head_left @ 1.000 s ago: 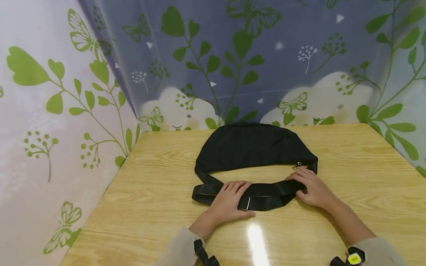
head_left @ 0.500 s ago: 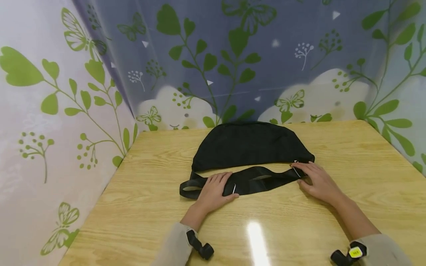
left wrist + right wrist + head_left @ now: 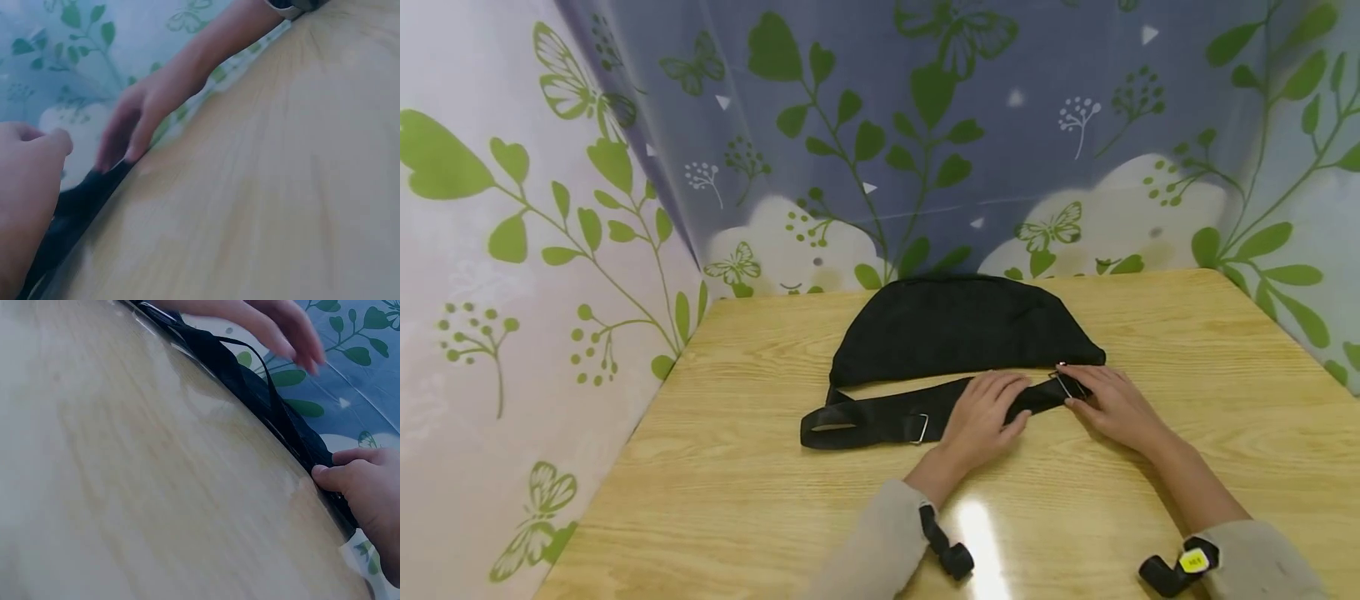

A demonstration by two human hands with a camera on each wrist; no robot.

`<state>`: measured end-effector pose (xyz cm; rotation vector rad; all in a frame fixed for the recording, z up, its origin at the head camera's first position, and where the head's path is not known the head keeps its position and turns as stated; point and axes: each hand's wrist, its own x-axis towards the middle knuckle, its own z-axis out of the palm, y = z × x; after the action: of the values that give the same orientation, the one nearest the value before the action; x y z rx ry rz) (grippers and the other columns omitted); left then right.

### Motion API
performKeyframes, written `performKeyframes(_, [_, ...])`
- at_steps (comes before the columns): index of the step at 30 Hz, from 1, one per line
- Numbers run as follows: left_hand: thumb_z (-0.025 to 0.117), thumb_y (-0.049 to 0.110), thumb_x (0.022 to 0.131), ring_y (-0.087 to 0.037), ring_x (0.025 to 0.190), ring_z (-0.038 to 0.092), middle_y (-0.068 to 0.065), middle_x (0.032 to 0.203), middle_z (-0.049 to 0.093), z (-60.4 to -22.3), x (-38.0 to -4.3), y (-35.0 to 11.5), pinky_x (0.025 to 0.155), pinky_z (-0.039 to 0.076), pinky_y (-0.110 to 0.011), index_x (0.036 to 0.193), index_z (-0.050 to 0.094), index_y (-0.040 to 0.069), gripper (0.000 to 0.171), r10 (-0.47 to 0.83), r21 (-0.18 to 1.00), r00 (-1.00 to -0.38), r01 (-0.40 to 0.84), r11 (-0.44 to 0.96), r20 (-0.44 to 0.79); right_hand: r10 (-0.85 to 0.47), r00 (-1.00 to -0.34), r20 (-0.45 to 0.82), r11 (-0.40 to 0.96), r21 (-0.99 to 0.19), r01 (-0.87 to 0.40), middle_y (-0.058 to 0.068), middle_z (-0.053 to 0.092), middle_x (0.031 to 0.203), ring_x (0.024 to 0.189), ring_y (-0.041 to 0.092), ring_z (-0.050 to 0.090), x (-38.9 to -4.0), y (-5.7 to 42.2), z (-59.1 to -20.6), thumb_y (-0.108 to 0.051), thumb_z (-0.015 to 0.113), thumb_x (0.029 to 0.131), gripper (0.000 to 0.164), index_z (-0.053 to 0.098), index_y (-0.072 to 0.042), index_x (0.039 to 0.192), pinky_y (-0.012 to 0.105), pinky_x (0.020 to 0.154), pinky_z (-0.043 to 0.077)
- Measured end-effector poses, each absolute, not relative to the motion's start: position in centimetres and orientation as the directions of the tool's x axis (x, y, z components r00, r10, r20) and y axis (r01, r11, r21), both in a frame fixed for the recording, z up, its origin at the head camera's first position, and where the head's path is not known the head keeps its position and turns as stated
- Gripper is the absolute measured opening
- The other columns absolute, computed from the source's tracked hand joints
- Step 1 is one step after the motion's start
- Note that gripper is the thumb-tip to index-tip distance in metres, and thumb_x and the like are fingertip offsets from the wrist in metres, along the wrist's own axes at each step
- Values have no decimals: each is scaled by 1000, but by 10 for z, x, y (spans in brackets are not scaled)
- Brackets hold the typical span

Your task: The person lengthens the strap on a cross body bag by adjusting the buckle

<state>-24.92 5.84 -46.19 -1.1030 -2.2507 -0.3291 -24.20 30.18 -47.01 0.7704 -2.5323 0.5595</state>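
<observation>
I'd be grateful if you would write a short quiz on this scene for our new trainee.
1. Multiple choice: Which bare-handed grip pinches the long black webbing strap near the right corner of the black half-moon fabric bag?
A) left
B) right
2. True or false: In the head view, the strap runs along the bag's near side.
3. Fill in: In the head view, the rectangular silver metal buckle lying clear of both hands' grips sits to the ____ of the left grip.

Key:
1. B, the right grip
2. True
3. left
</observation>
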Motion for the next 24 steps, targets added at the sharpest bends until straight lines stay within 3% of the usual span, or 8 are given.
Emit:
performKeyframes(6, [55, 30, 92, -9, 108, 49, 5, 116, 55, -467, -253, 134, 94, 34, -24, 122, 56, 16, 33, 431, 66, -757, 526, 848, 492, -431, -715, 549, 744, -232, -627, 21, 55, 112, 98, 41, 52, -245, 305, -472, -3, 73, 72, 49, 56, 5, 118, 55, 80, 34])
performKeyframes(9, [55, 34, 92, -9, 104, 50, 7, 111, 57, -470, -252, 149, 88, 37, -26, 117, 60, 19, 30, 352, 66, -837, 414, 908, 419, -441, -695, 568, 733, -219, -644, 20, 54, 109, 95, 40, 53, -245, 304, -472, -1, 74, 71, 50, 57, 5, 117, 54, 78, 36])
performKeyframes(15, [56, 37, 91, -10, 100, 49, 8, 105, 57, -471, -247, 147, 88, 36, -28, 110, 63, 23, 25, 313, 74, -855, 374, 924, 413, -426, -674, 604, 715, -232, -659, 17, 52, 107, 95, 35, 50, -244, 301, -476, 3, 77, 66, 53, 57, 5, 116, 51, 80, 37])
performKeyframes(19, [60, 34, 89, -9, 93, 50, 8, 99, 56, -470, -247, 145, 83, 37, -25, 107, 64, 24, 21, 268, 195, -852, 387, 901, 450, -421, -668, 613, 716, -229, -660, 16, 51, 109, 99, 33, 49, -244, 301, -476, 3, 78, 64, 57, 57, 4, 117, 42, 82, 37])
performKeyframes(24, [66, 28, 86, -10, 87, 52, 7, 94, 56, -471, -253, 143, 75, 40, -21, 102, 67, 24, 17, 219, 362, -835, 435, 824, 506, -409, -660, 630, 714, -229, -662, 15, 52, 113, 102, 32, 49, -246, 303, -473, 2, 80, 62, 60, 57, 2, 117, 21, 89, 33])
